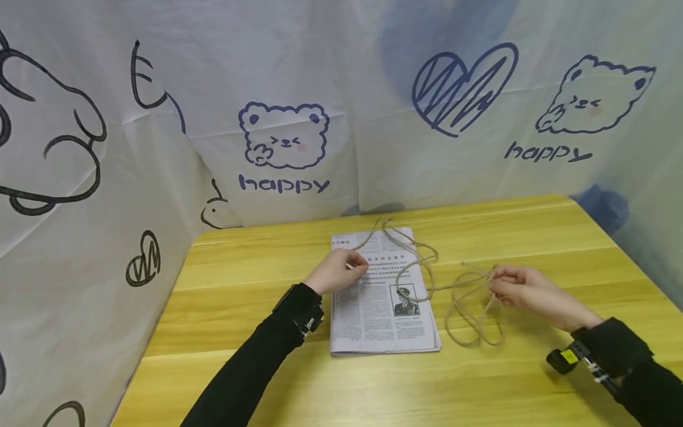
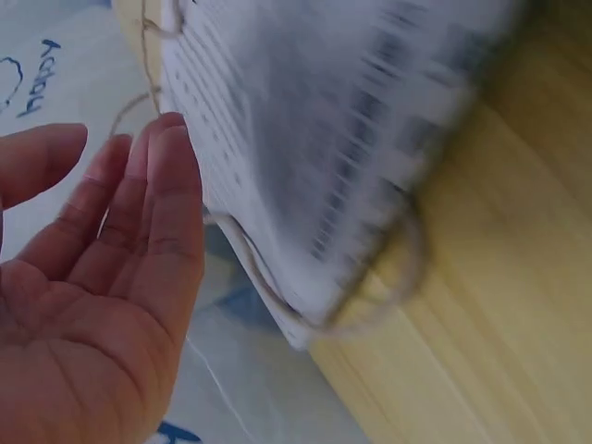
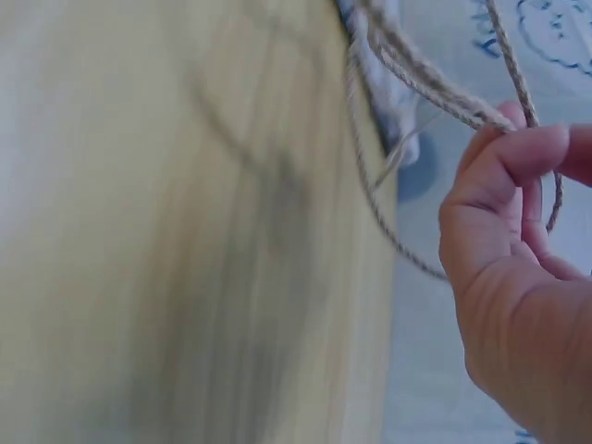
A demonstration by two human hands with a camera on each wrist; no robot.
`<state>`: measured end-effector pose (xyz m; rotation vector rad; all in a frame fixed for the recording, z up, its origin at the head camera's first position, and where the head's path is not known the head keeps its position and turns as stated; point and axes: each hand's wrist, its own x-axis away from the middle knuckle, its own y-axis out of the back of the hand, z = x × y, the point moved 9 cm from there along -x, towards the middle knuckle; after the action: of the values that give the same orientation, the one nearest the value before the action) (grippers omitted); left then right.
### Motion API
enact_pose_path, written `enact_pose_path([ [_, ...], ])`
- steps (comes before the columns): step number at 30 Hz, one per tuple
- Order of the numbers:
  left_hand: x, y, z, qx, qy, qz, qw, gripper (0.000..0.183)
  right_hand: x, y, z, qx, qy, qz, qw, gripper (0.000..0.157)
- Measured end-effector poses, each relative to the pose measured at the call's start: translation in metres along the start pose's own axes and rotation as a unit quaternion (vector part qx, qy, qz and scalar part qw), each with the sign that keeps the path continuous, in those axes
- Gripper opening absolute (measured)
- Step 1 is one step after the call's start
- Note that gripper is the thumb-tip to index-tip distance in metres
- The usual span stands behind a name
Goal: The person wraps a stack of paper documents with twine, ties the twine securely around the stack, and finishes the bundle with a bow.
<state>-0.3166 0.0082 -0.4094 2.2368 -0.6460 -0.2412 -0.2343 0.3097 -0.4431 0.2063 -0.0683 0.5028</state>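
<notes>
A folded newspaper (image 1: 354, 323) lies on the wooden table, printed side up, with a small portrait near its lower right. My left hand (image 1: 336, 273) is over the paper's left part; in the left wrist view that hand (image 2: 102, 305) has its thumb apart from the fingers and nothing between them. Loops of thin brown twine (image 1: 440, 289) lie across the paper's upper right and run on to the right. There my right hand (image 1: 533, 296) pinches several strands in a loose bundle beside the paper. Those twine strands (image 3: 442, 91) pass between thumb and fingertips in the right wrist view.
The yellow wood-grain table (image 1: 384, 385) extends on both sides of the paper. White cloth (image 1: 368, 148) with drawn bears and hearts hangs behind it and at the sides. Dark sleeves with wrist cameras cover both forearms.
</notes>
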Motion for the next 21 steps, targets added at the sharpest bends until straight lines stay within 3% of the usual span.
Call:
enact_pose_path([
  [9,0.032,0.025,0.039,0.042,0.020,-0.033,0.9984,0.020,-0.036,-0.035,0.039,-0.120,-0.001,-0.013,0.993,0.029],
  [16,0.044,0.035,0.059,0.107,0.037,-0.050,0.9924,0.023,-0.075,-0.090,0.076,-0.189,0.032,0.013,0.981,0.016],
  [19,0.049,0.043,0.065,0.128,0.041,-0.072,0.9883,0.024,-0.095,-0.117,0.086,-0.189,0.049,0.043,0.980,0.025],
  [21,0.053,0.048,0.069,0.126,0.049,-0.088,0.9869,0.025,-0.107,-0.130,0.089,-0.131,0.066,0.058,0.987,0.034],
])
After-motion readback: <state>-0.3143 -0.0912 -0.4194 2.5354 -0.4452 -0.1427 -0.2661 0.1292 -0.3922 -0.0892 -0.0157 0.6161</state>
